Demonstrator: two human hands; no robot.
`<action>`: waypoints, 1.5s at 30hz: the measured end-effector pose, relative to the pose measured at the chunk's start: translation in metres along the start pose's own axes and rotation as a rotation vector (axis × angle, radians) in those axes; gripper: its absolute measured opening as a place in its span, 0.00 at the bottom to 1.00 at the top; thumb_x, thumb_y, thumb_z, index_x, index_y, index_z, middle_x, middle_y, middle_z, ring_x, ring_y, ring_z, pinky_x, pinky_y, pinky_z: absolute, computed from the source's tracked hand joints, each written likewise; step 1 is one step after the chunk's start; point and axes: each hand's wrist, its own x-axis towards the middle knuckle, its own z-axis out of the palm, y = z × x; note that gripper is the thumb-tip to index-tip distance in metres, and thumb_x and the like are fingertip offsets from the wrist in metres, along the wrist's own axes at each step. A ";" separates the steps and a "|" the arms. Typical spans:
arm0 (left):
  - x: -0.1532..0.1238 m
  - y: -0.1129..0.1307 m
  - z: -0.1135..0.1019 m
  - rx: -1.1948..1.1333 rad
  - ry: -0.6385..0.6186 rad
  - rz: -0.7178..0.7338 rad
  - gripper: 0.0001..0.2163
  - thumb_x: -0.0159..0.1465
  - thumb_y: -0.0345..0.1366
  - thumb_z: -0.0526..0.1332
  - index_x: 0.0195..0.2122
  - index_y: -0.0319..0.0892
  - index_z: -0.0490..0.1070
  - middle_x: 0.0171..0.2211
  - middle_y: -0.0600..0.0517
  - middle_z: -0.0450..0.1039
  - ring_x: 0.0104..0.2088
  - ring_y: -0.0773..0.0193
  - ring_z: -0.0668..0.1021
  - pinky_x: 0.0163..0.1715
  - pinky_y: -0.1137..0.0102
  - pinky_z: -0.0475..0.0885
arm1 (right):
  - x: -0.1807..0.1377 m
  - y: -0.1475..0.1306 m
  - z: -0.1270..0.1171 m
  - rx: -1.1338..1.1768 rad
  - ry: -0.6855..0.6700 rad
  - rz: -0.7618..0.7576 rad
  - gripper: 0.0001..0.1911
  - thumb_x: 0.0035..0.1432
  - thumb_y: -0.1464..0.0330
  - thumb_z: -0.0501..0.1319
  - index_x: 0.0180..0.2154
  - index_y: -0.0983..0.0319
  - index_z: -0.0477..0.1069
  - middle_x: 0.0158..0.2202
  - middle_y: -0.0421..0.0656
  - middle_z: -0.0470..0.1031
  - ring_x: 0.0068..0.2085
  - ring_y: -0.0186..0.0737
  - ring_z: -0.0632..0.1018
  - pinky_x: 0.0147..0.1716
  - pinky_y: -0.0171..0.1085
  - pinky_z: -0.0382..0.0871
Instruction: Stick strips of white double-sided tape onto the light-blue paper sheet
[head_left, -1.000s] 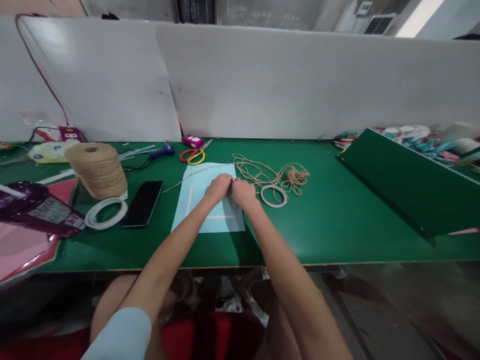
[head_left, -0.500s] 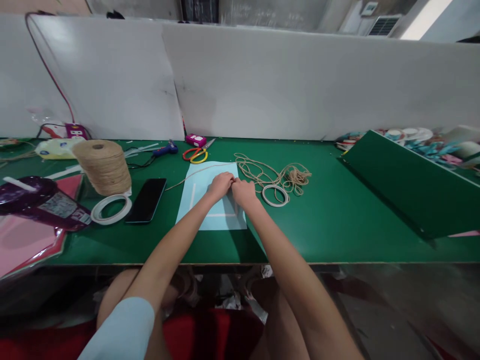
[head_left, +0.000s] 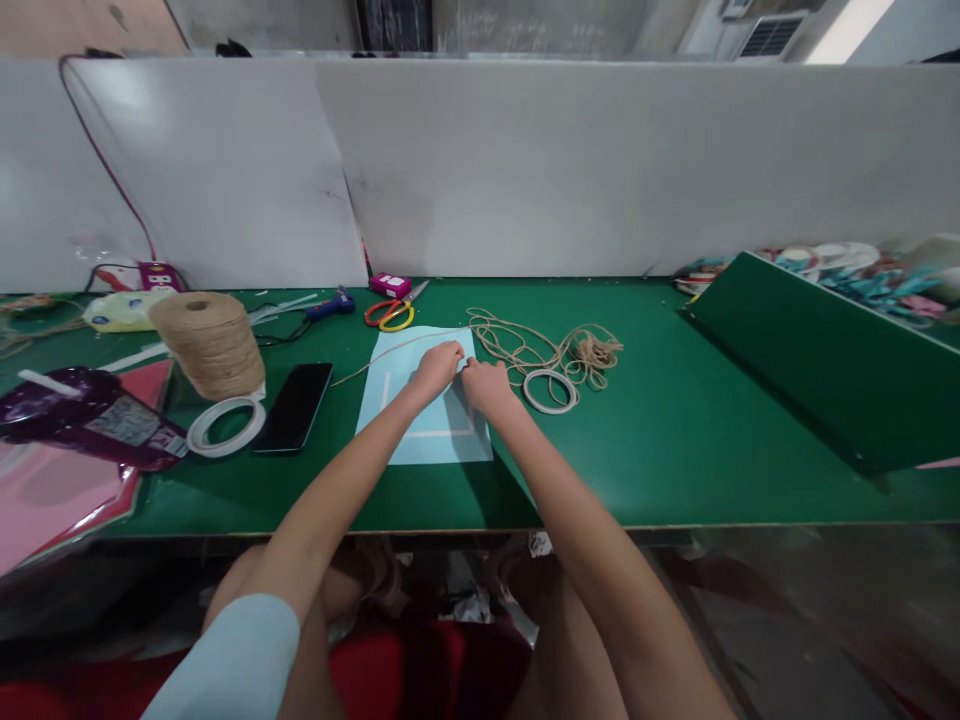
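Note:
A light blue sheet of paper [head_left: 439,450] lies flat on the green table, with whitish strips along its left and lower edges. Over its upper right part, my left hand [head_left: 439,370] is closed in a pinch. Just to its right, my right hand [head_left: 486,387] is curled, its fingertips near the sheet's right edge. Whatever is between the fingers is too small to make out. A thin twine [head_left: 401,347] crosses the top of the paper behind both hands. To the right, a loose tangle of twine [head_left: 589,350] lies beside a narrow tape roll [head_left: 551,408].
Left stand a twine spool [head_left: 210,350], a white tape roll [head_left: 208,446], a phone [head_left: 296,408] and a tilted purple cup [head_left: 90,420]. Scissors [head_left: 391,316] and a glue gun [head_left: 330,304] lie behind. A slanted green board [head_left: 832,370] is at right; a white partition [head_left: 525,170] borders the back.
My hands, which met at the fingertips, are now slightly apart, the left one a little higher. The view has tilted slightly; the objects on the table look unmoved.

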 end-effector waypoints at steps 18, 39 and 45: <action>-0.083 -0.016 -0.065 -0.117 0.008 -0.081 0.12 0.62 0.34 0.51 0.43 0.43 0.70 0.43 0.50 0.75 0.44 0.62 0.75 0.45 0.68 0.69 | 0.006 0.021 0.006 0.106 -0.054 -0.057 0.19 0.61 0.74 0.47 0.50 0.66 0.69 0.52 0.53 0.66 0.47 0.41 0.72 0.45 0.36 0.64; -0.165 -0.039 -0.073 0.104 -0.086 0.025 0.18 0.66 0.41 0.48 0.53 0.41 0.65 0.59 0.43 0.61 0.59 0.58 0.64 0.58 0.62 0.58 | -0.046 -0.017 0.040 0.125 -0.042 0.061 0.33 0.65 0.56 0.38 0.65 0.68 0.44 0.67 0.51 0.41 0.66 0.43 0.48 0.61 0.49 0.45; -0.167 -0.040 -0.089 -0.153 0.112 -0.116 0.10 0.62 0.32 0.50 0.33 0.43 0.71 0.35 0.52 0.72 0.38 0.66 0.74 0.42 0.72 0.69 | -0.057 -0.020 0.043 0.182 0.147 0.024 0.27 0.65 0.62 0.43 0.61 0.66 0.54 0.64 0.52 0.53 0.63 0.43 0.55 0.60 0.48 0.47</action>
